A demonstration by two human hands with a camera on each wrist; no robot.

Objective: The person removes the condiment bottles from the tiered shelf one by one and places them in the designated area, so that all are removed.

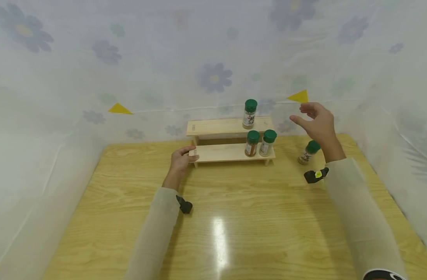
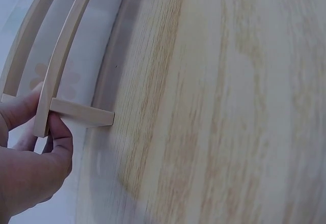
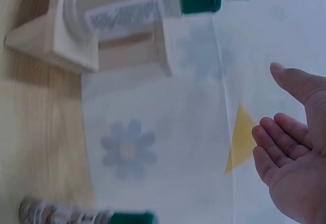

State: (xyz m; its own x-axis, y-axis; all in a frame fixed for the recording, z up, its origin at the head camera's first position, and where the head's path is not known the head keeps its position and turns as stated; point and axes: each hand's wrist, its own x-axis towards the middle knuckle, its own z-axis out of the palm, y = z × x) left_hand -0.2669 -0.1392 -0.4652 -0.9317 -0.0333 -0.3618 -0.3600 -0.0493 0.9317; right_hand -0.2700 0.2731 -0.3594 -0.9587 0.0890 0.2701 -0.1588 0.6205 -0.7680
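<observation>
My left hand (image 1: 180, 159) grips the left end of the lower board of a two-tier wooden rack (image 1: 220, 153), thumb and fingers pinching its edge (image 2: 45, 102). My right hand (image 1: 320, 122) is raised to the right of the rack, fingers loosely bent and apart from the thumb, holding nothing. On the lower tier's right part stand a green-capped spice jar (image 1: 252, 144) with orange-brown contents and a paler green-capped jar (image 1: 267, 143). Another green-capped jar (image 1: 249, 114) is upright on the upper tier. Below my right hand, one more spice jar (image 1: 308, 153) stands on the table.
The rack is at the back of the wood-grain table (image 1: 213, 217), close to a flower-printed curtain (image 1: 164, 58). Two yellow triangles, a left one (image 1: 120, 109) and a right one (image 1: 299, 96), mark the curtain. Curtain sheets also flank both sides.
</observation>
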